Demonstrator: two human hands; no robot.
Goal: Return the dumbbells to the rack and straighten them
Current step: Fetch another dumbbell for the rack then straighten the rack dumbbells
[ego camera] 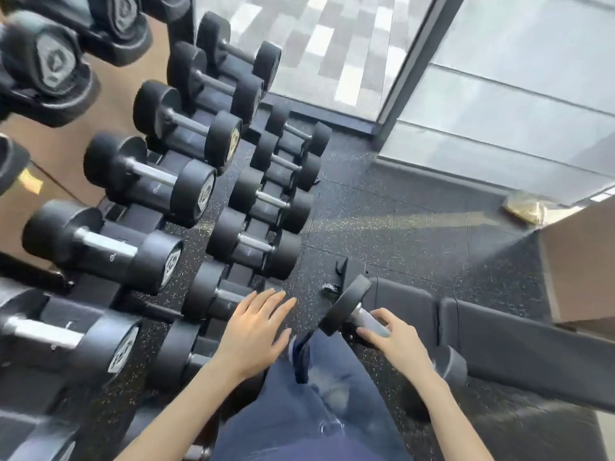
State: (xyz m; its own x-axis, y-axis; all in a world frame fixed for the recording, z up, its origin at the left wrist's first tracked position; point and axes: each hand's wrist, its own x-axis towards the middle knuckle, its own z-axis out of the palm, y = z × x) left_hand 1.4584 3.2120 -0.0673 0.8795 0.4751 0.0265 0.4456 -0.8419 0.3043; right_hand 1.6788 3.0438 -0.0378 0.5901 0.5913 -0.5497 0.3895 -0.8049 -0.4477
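From the head camera, the right hand lies on the metal handle of a black dumbbell, its fingers laid over the bar; whether they wrap fully round it cannot be told. This dumbbell sits tilted at the near end of a dark padded bench, one round head raised toward the floor side, the other head low beside the wrist. The left hand is released, fingers spread flat, hovering over the speckled black floor just beside the lower rack row, grasping nothing. The rack runs diagonally along the left, with two tiers in clear view: larger dumbbells on the upper tier, smaller dumbbells on the lower one, all lying crosswise in their cradles. More heavy heads show at the top left corner, blurred. Blue trousers fill the bottom centre between the two forearms. A glass wall stands at the upper right.
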